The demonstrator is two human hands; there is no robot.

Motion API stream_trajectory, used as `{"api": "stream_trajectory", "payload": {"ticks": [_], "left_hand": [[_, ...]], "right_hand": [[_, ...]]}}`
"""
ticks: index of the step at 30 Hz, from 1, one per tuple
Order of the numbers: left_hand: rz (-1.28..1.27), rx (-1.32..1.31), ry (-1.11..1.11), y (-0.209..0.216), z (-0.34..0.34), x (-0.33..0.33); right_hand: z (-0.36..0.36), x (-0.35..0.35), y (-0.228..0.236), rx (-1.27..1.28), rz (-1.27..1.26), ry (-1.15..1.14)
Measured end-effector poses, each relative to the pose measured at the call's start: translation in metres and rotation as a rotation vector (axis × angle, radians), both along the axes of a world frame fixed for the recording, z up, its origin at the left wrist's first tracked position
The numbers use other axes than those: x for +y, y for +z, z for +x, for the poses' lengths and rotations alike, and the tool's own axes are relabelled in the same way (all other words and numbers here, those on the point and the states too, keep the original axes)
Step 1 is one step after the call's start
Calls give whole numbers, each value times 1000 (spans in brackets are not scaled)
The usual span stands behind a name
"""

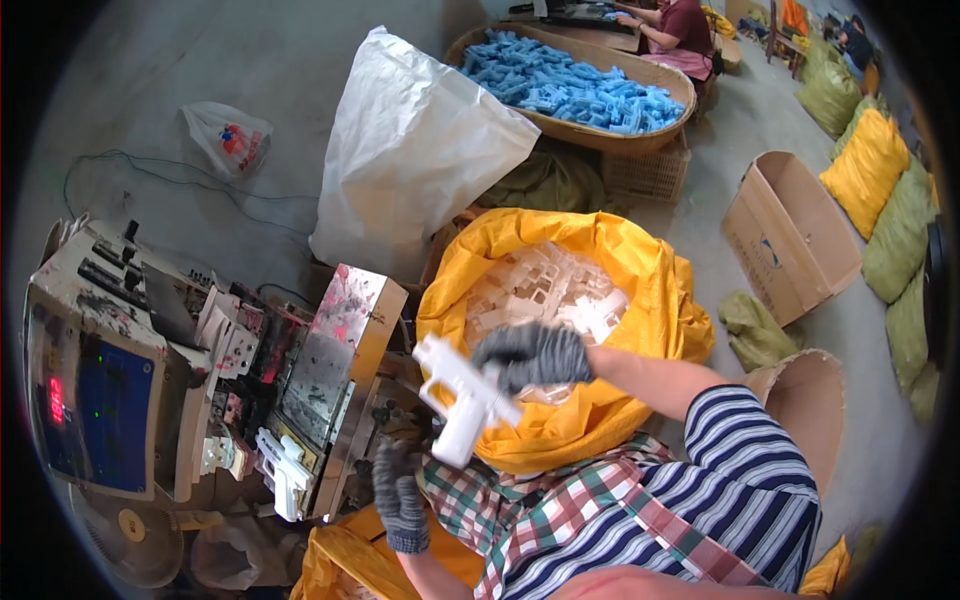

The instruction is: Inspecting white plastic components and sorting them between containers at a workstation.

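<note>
My right hand [535,357], in a dark grey knit glove, grips a white plastic toy pistol [462,400] above the near left rim of a yellow woven sack [690,330]. Inside the sack lie many pale toy pistol pieces [545,290]. Lower down, my left hand [398,495] wears a matching glove; it holds nothing that I can see, and its fingers stretch up beside the machine's edge. Another white toy pistol [287,475] sits in the holder of a printing machine [95,400], to the left of my left hand.
An ink-stained metal box [345,310] stands between machine and sack. Beyond are a large white bag [400,150] and a basket of blue toy pistols [575,85]. On the right are a cardboard box [790,235] and filled sacks [868,170]. A co-worker [680,35] sits far off.
</note>
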State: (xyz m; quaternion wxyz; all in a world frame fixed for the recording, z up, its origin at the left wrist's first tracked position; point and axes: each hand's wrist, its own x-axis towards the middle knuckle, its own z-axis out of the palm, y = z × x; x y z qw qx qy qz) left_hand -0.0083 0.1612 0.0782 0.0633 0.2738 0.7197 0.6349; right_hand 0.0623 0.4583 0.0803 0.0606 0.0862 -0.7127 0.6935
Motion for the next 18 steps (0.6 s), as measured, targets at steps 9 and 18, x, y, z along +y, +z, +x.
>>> {"api": "stream_trajectory", "payload": {"ticks": [9, 18], "left_hand": [[100, -581, -9, -40, 3, 13], [-1, 649, 513, -18, -28, -39]], "right_hand": [[-7, -58, -27, 450, 619, 259], [7, -37, -15, 227, 490, 55]]}}
